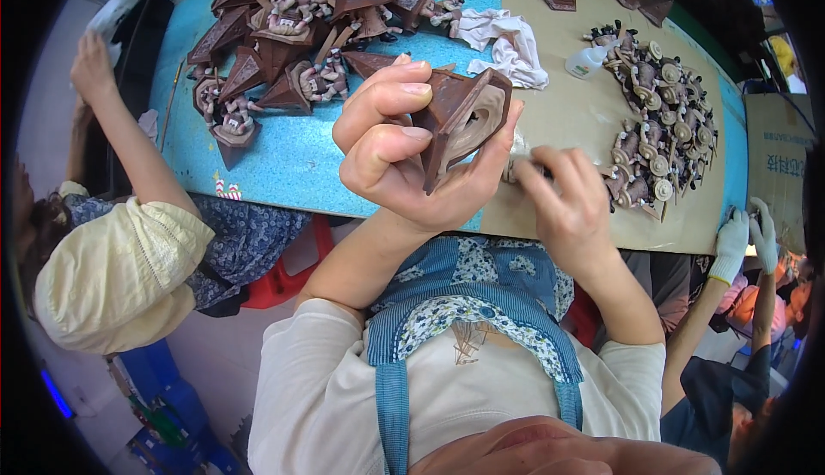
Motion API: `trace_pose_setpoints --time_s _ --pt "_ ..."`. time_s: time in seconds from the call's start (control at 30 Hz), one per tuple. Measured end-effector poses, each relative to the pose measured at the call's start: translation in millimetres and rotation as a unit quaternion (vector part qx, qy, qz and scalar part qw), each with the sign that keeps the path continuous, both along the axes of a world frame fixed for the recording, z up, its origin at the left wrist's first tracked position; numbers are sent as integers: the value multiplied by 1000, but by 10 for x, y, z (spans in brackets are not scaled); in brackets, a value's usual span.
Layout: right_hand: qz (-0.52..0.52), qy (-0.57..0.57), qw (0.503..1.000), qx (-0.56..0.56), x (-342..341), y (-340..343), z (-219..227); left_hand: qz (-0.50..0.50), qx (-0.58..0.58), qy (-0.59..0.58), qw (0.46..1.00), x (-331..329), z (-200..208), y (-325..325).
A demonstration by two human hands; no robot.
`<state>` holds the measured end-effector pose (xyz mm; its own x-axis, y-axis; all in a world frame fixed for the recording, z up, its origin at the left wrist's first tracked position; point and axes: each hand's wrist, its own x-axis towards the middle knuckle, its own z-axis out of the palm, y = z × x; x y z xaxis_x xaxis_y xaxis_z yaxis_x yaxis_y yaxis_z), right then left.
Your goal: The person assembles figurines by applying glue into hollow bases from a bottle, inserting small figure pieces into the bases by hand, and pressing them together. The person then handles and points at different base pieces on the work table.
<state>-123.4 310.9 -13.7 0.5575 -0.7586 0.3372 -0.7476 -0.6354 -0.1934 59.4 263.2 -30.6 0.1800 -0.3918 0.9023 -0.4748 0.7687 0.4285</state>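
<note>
Head view: left hand [404, 144] grips brown pyramid figure [460, 118]; right hand [563, 196] pinches small tool [516, 168] beside cardboard sheet [567, 114].

A crowded workbench seen from above, with people seated close on both sides.

The table [301, 161] has a bright blue top on its left part and a tan cardboard sheet [567, 114] over its right part. A crumpled white cloth [507, 41] lies across the join, and a small white bottle [589, 61] stands near it. Under the table edge shows a red stool [288, 269]. The floor [219, 350] is pale grey, with blue plastic items [150, 389] at lower left. On the left sits a person in a cream sleeve [112, 277]; on the right another wears white gloves [743, 234]. A cardboard box [778, 161] stands at the far right. Light is even and bright.
</note>
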Motion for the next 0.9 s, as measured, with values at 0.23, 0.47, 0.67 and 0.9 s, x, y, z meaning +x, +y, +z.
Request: trace_pose_setpoints --time_s 0.23,0.47,0.67,0.9 --pt "32 -53 997 39 -46 207 39 20 -40 57 997 -13 21 -31" --pt "-174 -122 977 19 -54 324 -139 21 -70 108 991 -76 60 -22" --pt "-180 -104 977 54 71 341 -141 13 -55 105 993 -122 124 72" --pt "-151 -316 900 260 -17 318 -133 -28 -21 115 993 -169 139 135"
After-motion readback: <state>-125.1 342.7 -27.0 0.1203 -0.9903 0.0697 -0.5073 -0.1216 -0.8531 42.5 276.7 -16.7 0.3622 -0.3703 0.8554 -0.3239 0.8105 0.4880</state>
